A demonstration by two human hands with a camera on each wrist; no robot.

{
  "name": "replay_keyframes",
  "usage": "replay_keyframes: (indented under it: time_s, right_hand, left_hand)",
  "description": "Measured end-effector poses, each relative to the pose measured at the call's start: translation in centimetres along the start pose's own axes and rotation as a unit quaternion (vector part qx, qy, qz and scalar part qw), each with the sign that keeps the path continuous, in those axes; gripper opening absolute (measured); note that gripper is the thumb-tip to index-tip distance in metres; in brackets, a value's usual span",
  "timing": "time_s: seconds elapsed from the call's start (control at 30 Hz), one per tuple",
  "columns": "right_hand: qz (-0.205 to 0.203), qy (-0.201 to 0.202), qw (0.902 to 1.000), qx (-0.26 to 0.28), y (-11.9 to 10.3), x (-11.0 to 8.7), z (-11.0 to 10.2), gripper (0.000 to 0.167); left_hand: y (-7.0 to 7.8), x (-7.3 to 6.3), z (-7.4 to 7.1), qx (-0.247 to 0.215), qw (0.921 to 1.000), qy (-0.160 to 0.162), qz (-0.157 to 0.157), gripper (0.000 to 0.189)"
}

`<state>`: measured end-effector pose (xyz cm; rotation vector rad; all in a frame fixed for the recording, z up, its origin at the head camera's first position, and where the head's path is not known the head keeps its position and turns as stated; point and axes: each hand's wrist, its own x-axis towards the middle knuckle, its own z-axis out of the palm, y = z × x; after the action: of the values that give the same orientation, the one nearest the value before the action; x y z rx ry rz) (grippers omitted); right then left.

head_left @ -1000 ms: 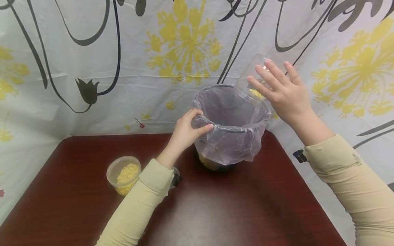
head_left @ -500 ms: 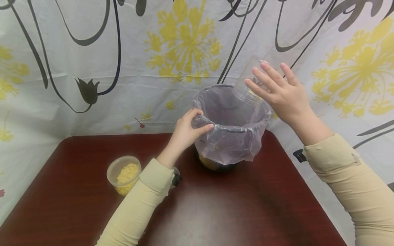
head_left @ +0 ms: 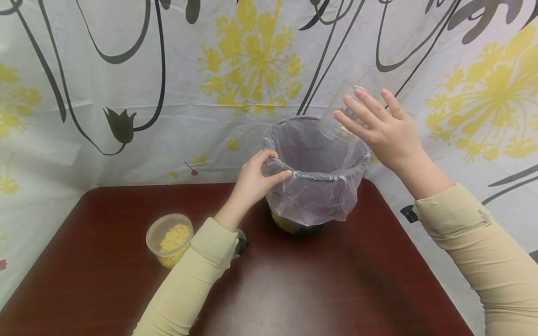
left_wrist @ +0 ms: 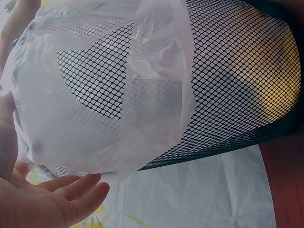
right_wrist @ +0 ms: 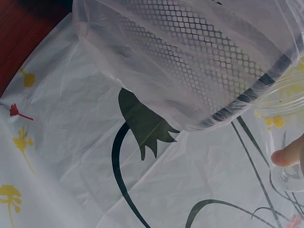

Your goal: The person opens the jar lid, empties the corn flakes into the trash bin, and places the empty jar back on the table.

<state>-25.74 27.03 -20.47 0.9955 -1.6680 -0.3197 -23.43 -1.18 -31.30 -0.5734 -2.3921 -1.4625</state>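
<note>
My left hand (head_left: 258, 173) grips the near-left rim of a black mesh wastebasket (left_wrist: 228, 71), its thumb over a whitish plastic bin liner (head_left: 315, 198). The liner folds outward over the rim. My right hand (head_left: 388, 128) holds a clear plastic jar (head_left: 341, 102) tilted mouth-down over the basket's right side. Its thumb (right_wrist: 287, 154) presses the jar's wall in the right wrist view, while the fingers are spread and fairly straight along the jar. A few yellow bits show near the jar's mouth. The inside bottom of the basket is hidden.
A clear round tub (head_left: 156, 233) of yellow pieces (head_left: 174, 237) stands on the dark red-brown table (head_left: 113, 289), left of my left forearm. A flower-printed white curtain (head_left: 185, 93) hangs close behind the table and along its right side.
My right hand and the jar have shifted slightly left and down. Fewer yellow bits show in the jar now. The left hand, basket and tub have stayed put.
</note>
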Motion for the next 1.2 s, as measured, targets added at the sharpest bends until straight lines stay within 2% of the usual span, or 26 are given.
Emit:
replay_keyframes:
  time_s: [0.63,0.9,1.2]
  right_hand:
    - [-0.004,-0.037,0.9993,-0.002,0.5,-2.3,0.6,0.051]
    - [0.006,-0.088,0.9960,0.016,0.7,-3.6,0.4,0.047]
    - [0.007,-0.079,0.9968,0.010,0.7,-3.7,0.5,0.046]
  left_hand:
    - [0.0,0.0,0.0,0.004,1.0000,0.002,0.001,0.041]
    - [0.0,0.0,0.1,0.007,1.0000,0.002,0.002,0.041]
    - [0.1,-0.1,0.1,0.007,1.0000,0.003,0.002,0.041]
